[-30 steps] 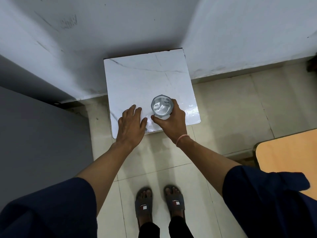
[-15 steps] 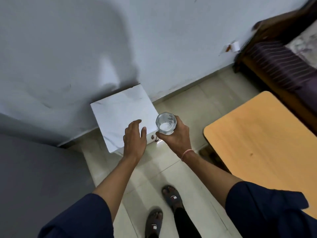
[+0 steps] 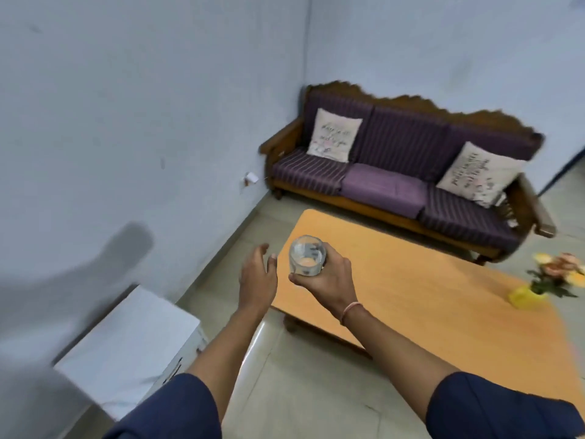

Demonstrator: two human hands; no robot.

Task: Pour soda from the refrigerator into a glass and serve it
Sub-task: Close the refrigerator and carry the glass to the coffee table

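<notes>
Glass (image 3: 306,256) lifted away, right fingers (image 3: 331,252) curled round it.

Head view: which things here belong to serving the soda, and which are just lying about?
Job: glass, gripped by right hand; left hand, open beside it; orange table, likely serving spot.
Lying about: purple sofa, two cushions, yellow flower pot.

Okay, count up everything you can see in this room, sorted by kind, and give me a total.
glass: 1
throw pillows: 2
sofa: 1
wooden table: 1
flower pot: 1
white cabinet: 1
Total: 7
</notes>
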